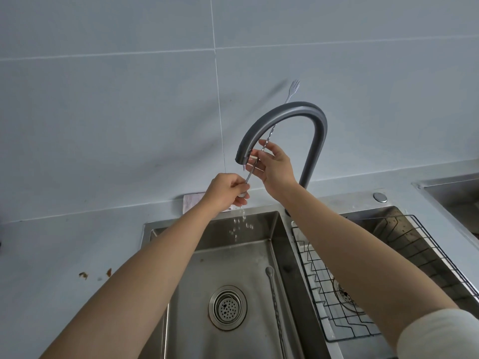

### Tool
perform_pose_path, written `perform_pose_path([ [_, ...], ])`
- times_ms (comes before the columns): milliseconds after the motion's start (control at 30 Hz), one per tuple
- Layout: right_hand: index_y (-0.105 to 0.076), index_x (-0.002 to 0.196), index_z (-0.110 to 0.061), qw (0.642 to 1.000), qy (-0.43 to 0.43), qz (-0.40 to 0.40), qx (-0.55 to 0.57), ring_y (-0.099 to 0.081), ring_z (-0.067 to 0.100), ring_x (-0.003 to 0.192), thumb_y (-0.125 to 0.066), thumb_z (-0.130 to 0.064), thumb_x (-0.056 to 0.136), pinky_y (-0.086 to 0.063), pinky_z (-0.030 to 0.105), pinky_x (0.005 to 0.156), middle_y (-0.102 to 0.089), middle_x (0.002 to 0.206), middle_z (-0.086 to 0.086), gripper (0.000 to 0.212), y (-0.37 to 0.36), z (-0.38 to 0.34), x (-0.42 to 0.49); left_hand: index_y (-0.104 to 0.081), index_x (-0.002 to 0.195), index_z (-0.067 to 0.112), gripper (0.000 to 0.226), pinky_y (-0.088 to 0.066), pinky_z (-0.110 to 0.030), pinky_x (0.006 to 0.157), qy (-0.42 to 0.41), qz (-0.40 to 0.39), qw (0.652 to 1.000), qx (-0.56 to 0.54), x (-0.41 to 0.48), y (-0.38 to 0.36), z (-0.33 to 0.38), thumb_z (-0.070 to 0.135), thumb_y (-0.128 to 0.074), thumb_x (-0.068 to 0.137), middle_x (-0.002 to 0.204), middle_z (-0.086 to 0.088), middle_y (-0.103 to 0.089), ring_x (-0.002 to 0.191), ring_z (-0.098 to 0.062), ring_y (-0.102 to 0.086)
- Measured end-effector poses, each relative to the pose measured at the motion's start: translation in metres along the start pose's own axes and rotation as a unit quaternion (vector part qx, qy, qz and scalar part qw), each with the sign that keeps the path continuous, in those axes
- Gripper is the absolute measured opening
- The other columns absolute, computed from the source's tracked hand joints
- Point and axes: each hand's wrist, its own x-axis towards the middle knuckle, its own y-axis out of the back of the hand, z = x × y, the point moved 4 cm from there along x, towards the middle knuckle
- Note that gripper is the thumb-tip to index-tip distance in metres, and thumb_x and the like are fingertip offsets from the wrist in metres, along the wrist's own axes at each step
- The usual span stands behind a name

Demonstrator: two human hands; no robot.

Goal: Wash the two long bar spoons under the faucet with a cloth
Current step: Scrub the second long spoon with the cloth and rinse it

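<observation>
I hold one spoon point(269, 134) slanted under the faucet point(285, 111), its fork tip up near the wall behind the arch and its bowl end down in my left hand point(228, 190). That hand is curled round the bowl end, so I cannot see the bowl itself. My right hand point(272, 165) pinches the twisted stem just beside the spout, thumb against fingertips, the other fingers loosely spread. Water point(241, 221) falls in drops from under my left hand into the left basin point(259, 229).

The second spoon point(275, 301) lies on the floor of that basin along its right wall, bowl toward the back, just right of the drain point(227, 307). The cloth point(190, 203) lies on the counter at the sink's back edge, partly hidden by my left hand; neither hand has it.

This looks like a rinse of the first spoon, early in the job. To do it well I should keep the stem in the stream and slide my right pinch along the twist, turning the spoon so water reaches every groove. The fork tip sits close to the wall, so I should tilt gently. The wet stem is thin and likely slippery; a firm left grip matters. The cloth is needed next, and the bowl hidden in my fist needs opening to the water.
</observation>
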Motion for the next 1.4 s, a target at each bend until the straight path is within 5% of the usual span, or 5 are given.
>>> perform_pose_path([
  [200,-0.044,0.123,-0.015,0.998,-0.024,-0.038,-0.039,-0.066,0.02,0.075,-0.034,-0.008,0.1,-0.057,0.026,0.065,-0.061,0.098,0.013,0.026,-0.009,0.019,-0.01,-0.062,0.109,-0.007,0.024,-0.053,-0.039,0.086,0.011,-0.004,1.0,-0.009,-0.008,0.008,-0.011,-0.002,-0.06,0.085,0.109,-0.023,-0.067,0.094,-0.036,-0.067],
  [467,-0.042,0.121,-0.008,0.997,-0.049,-0.055,-0.039,-0.066,0.018,0.068,-0.039,0.002,0.096,-0.058,0.023,0.063,-0.062,0.083,0.009,0.027,-0.011,0.036,-0.019,-0.065,0.089,0.0,0.022,-0.045,-0.006,0.042,0.014,-0.007,0.996,0.086,-0.019,0.007,-0.041,0.019,-0.054,0.092,0.075,-0.013,-0.064,0.032,0.005,-0.055],
  [733,-0.049,0.097,-0.016,0.993,-0.058,-0.087,-0.048,-0.067,0.015,0.066,-0.047,0.012,0.089,-0.056,0.03,0.075,-0.063,0.081,0.01,0.03,-0.011,0.059,-0.034,-0.063,0.101,-0.006,0.015,-0.051,-0.009,0.053,0.015,-0.012,1.0,0.005,-0.032,0.004,-0.06,-0.003,-0.059,0.086,0.07,-0.005,-0.062,0.057,-0.006,-0.063],
  [1033,-0.052,0.079,-0.006,0.992,-0.092,-0.056,-0.06,-0.067,0.011,0.052,-0.044,-0.011,0.097,-0.057,0.025,0.06,-0.06,0.071,0.01,0.021,-0.011,0.071,-0.043,-0.058,0.063,0.017,0.029,-0.049,-0.013,0.047,0.036,0.02,0.997,-0.061,-0.055,-0.01,-0.074,0.007,-0.057,0.09,0.061,-0.003,-0.061,0.036,0.005,-0.058],
  [1400,-0.053,0.08,-0.003,0.994,-0.104,0.01,-0.041,-0.065,0.01,0.045,-0.046,-0.004,0.096,-0.057,0.02,0.053,-0.059,0.071,0.011,0.017,-0.008,0.066,-0.038,-0.068,0.083,-0.011,0.017,-0.052,-0.016,0.051,0.059,0.023,0.997,-0.034,-0.087,-0.022,-0.104,0.006,-0.065,0.084,0.053,0.006,-0.063,0.047,-0.007,-0.061],
])
